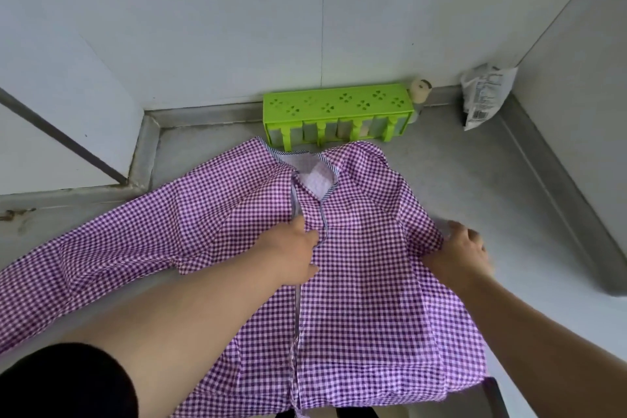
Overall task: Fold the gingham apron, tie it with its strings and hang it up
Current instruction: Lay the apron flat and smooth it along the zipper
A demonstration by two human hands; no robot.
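From the head view, a purple-and-white gingham apron (356, 282) is lying spread over a grey steel desk (475, 187), its body running from the striped-trimmed neck opening near the far wall down to the near edge, where the hem is hanging over the front of the desk. One long sleeve-like part is stretching away to the left across the desk, reaching the left edge of the picture. The right part is lying doubled over the body, and a pale seam is running down the middle of the cloth.

The left hand (298, 251) is resting on the middle of the apron just beside that seam, palm down. Its fingers are bending into the cloth at the seam, with a small fold of gingham bunching against them, so it appears to be pinching the fabric there. The right hand (461, 251) is sitting at the apron's right edge, knuckles up, its fingers curling over the folded border and gripping it. Both forearms are reaching in from the bottom of the picture; a black sleeve (57, 383) is covering the left upper arm.

Behind the apron, a bright green rack (339, 105) with clover-shaped cut-outs is standing against the wall, touching or nearly touching the neck end of the apron. A small pale bottle (420, 92) is standing just beside the rack's right end. A white printed bag (485, 95) is leaning in the far right corner, well apart from the apron.
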